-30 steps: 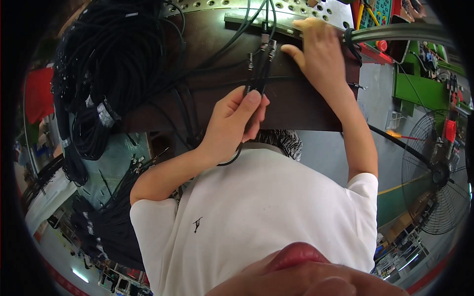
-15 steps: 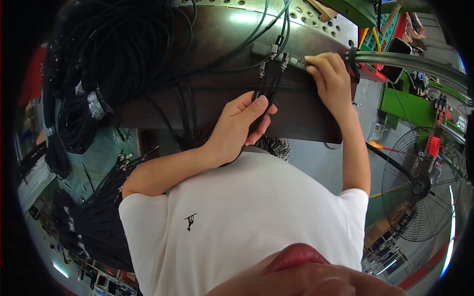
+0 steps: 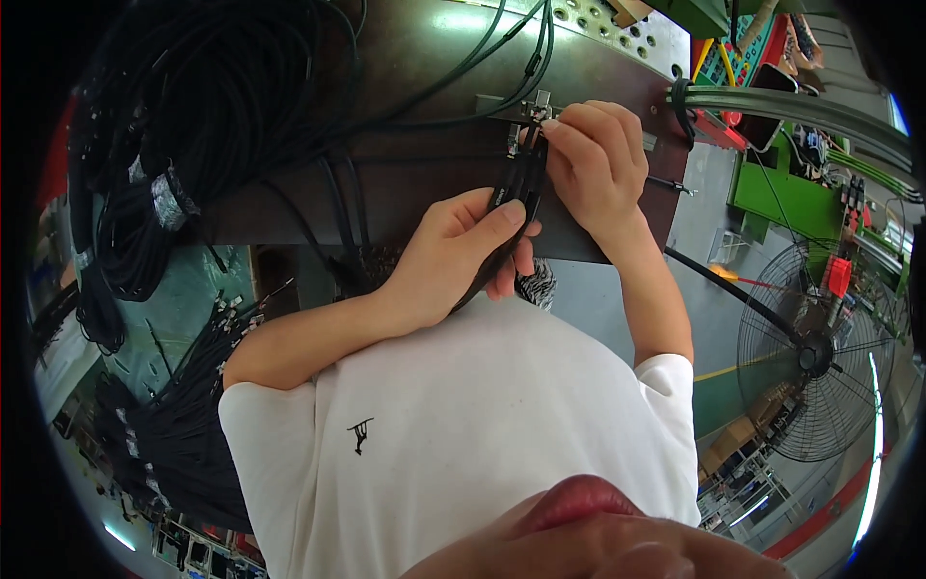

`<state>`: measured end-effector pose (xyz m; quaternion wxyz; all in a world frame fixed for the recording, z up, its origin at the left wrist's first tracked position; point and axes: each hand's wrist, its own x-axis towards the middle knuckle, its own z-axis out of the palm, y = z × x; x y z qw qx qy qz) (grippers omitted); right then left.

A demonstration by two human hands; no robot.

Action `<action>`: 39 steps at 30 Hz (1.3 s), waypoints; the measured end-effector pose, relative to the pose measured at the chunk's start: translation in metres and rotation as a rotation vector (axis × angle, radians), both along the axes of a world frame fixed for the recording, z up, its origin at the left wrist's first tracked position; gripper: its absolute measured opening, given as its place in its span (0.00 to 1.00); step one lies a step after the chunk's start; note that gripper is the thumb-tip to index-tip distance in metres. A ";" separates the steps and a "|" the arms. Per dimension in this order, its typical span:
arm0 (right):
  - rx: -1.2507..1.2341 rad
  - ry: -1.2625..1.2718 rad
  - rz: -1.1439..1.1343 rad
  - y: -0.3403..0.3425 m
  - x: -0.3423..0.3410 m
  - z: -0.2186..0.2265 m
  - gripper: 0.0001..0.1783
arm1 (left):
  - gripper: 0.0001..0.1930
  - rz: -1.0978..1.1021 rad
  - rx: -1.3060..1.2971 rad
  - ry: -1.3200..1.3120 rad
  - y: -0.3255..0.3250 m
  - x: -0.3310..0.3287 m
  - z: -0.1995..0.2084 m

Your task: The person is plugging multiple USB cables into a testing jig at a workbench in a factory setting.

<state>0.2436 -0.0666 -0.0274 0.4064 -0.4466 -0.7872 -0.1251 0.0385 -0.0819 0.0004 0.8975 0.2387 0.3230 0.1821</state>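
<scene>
My left hand (image 3: 463, 246) is closed around several black cables (image 3: 516, 188), thumb on top, and their metal-ended connectors (image 3: 513, 141) point away from me over the table. Beside it, my right hand (image 3: 600, 159) has its fingers bent in a pinch at one of the silver connectors (image 3: 542, 100), at the upper end of the held cables. The fingertips partly cover that connector. A flat grey strip (image 3: 490, 102) lies on the table behind the connectors, mostly hidden by them and by my right hand.
A large heap of coiled black cables (image 3: 212, 87) covers the left of the dark brown table (image 3: 424, 183). More cable bundles (image 3: 174, 434) hang at lower left. A metal rail (image 3: 772, 101) juts out at right. A floor fan (image 3: 815, 352) stands beyond the table's right end.
My right hand has moved left from the grey strip to the connectors and pinches there. My left hand still grips the cables. The view has shifted slightly.
</scene>
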 end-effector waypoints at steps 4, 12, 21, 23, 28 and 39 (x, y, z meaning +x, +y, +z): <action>0.031 0.023 0.024 -0.002 0.003 -0.007 0.16 | 0.15 0.043 0.175 0.054 0.001 -0.004 -0.008; -0.227 -0.050 0.041 -0.003 0.011 0.007 0.16 | 0.16 0.167 0.240 0.005 0.015 -0.010 -0.007; -0.433 -0.618 0.154 0.018 0.003 0.048 0.07 | 0.17 0.078 0.074 -0.048 0.012 -0.004 -0.004; -0.461 -0.655 0.145 0.020 0.006 0.049 0.05 | 0.17 0.080 0.070 -0.051 0.013 -0.001 -0.004; -0.245 -0.170 0.058 0.011 0.019 0.028 0.15 | 0.17 -0.061 0.024 -0.114 0.020 0.013 -0.001; -0.297 -0.008 0.047 -0.005 0.026 0.004 0.16 | 0.20 -0.156 0.214 -0.030 0.030 0.008 0.009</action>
